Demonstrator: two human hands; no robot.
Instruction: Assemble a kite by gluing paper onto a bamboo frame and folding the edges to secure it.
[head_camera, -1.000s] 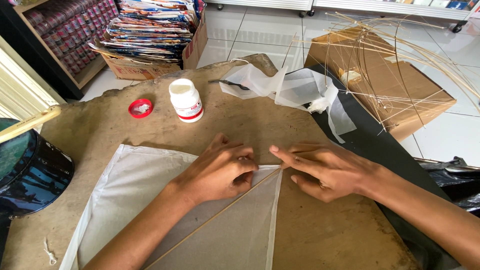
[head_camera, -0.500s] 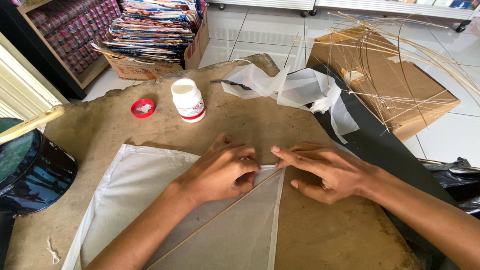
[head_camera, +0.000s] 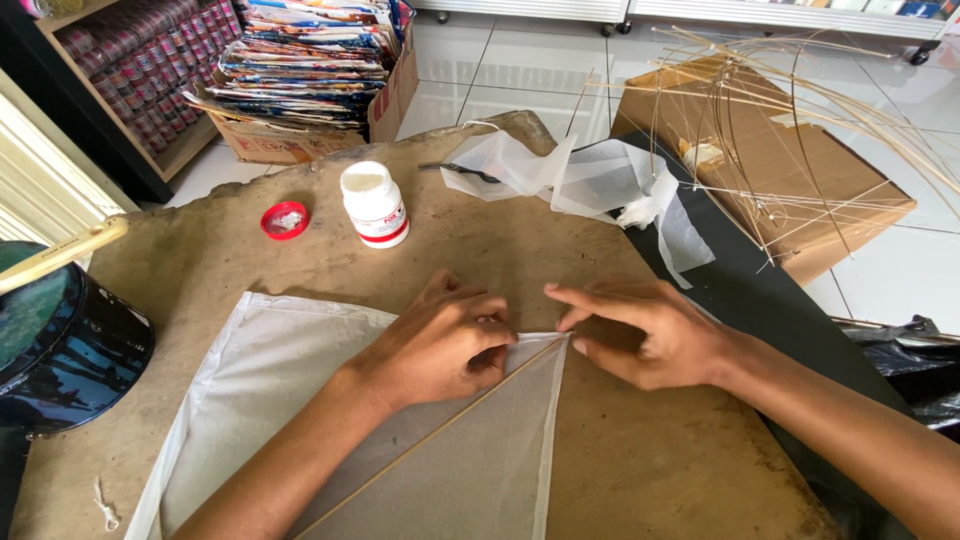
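Left hand (head_camera: 440, 345) pinching and right hand (head_camera: 650, 330) pressing the top corner of the thin white paper sheet (head_camera: 300, 390) with its slim bamboo stick (head_camera: 450, 425), mid-bench. Risks, judged: paper tearing; uneven fold.

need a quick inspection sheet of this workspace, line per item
surface: worn brown board, stained.
job's things: white paper sheet with thin stick, lying flat.
clutter: open glue bottle, red cap, paper scraps.
hands: left hand and right hand press the sheet's top corner.
cables: nothing seen.
surroundings: stick frames on cardboard, box of magazines, tiled floor.
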